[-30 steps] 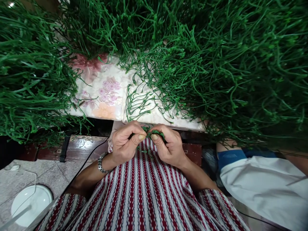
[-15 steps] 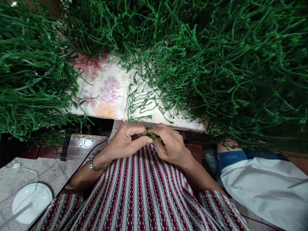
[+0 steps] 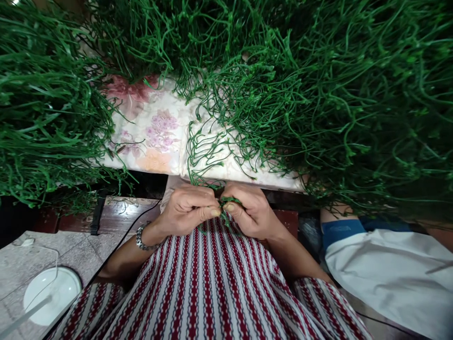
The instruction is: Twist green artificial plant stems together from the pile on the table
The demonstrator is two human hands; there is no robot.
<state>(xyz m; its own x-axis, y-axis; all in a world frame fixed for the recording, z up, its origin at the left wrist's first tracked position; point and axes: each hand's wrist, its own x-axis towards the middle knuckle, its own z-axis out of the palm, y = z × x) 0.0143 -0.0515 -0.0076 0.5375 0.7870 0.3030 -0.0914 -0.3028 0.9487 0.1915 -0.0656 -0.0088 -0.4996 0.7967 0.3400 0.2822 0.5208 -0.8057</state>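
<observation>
Close in front of my striped shirt, my left hand (image 3: 191, 209) and my right hand (image 3: 249, 210) meet at the fingertips. Both are closed in a pinch around a small tangle of green plastic strands (image 3: 226, 213), partly hidden by the fingers. My left thumb presses against its forefinger, and green bits poke out over and below my right thumb. Just beyond my hands, several thin strands (image 3: 205, 153) with knobbed tips lie on the flowered cloth (image 3: 161, 130), and some hang over its near edge.
Large heaps of green strands stand at the left (image 3: 46, 118) and the right (image 3: 336, 108) of the cloth. A round white lamp base (image 3: 53, 295) sits on the tiled floor, lower left, with a cable nearby. At the right sits another person in a white garment (image 3: 389, 274).
My hands have drawn together at the fingertips and turned, with the knuckles now higher. The tangle now shows between the thumbs. The heaps have not moved.
</observation>
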